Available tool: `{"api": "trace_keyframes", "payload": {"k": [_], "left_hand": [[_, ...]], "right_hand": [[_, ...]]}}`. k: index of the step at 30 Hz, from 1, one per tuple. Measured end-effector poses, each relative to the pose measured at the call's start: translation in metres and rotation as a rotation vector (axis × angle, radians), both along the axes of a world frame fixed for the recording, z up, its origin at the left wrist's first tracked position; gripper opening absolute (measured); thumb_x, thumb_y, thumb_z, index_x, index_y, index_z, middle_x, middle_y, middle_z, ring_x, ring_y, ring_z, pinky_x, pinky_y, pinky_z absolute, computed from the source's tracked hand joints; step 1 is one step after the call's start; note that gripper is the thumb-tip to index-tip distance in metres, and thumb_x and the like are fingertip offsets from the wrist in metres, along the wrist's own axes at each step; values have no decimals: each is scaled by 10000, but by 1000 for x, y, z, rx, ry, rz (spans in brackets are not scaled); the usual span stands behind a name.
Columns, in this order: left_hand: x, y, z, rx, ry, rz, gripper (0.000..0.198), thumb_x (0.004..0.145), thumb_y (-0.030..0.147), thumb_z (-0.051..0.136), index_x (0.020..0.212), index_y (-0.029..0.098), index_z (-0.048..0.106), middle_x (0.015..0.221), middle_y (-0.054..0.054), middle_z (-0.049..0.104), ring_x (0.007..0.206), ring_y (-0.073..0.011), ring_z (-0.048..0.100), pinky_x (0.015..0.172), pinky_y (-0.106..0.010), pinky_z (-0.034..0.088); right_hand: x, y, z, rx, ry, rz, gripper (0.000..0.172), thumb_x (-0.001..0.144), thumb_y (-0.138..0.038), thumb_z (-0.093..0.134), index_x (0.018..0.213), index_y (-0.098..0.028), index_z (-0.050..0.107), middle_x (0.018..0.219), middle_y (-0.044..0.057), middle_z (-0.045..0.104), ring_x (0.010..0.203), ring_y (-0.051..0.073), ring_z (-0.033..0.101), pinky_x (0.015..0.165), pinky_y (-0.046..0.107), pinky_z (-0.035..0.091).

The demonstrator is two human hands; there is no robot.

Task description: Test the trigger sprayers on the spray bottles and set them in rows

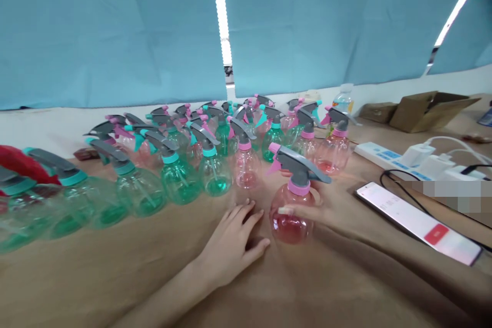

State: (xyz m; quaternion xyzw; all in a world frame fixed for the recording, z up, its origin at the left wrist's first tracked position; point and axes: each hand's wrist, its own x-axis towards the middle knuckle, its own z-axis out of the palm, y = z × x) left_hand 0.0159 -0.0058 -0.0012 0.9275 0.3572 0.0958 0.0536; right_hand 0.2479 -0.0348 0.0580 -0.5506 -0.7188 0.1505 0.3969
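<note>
My right hand [307, 211] is wrapped round a pink spray bottle [292, 229], its thumb across the near side and its other fingers mostly hidden behind. The bottle stands upright, with a grey and pink trigger head and some liquid inside. To its left, my left hand [236, 238] lies on the brown table [161, 266] with its fingers spread and nothing in it. Just beyond that hand stand another pink spray bottle [247, 166] and a green spray bottle [215, 177], both with liquid in the bottom.
Several more green and pink spray bottles [180, 184] fill the left and back. At right lie a phone [415, 220] with a lit screen and a white power strip [378, 154] with plugs and cables. Behind are an open cardboard box [426, 110] and a clear bottle [343, 98].
</note>
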Motion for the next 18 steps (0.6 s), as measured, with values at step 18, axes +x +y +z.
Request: {"api": "trace_keyframes", "payload": {"k": [18], "left_hand": [[2,-3,4,26,-30,10,417,909,354,523,1275,158,485,1358,-132,454,1257,-297,399,1013,-485,338]], "right_hand": [[20,53,-21,171,-298,-126,546,757,-590,564,1061,-136,561,1050,126,605,1022,283,542,833,415,467]]}}
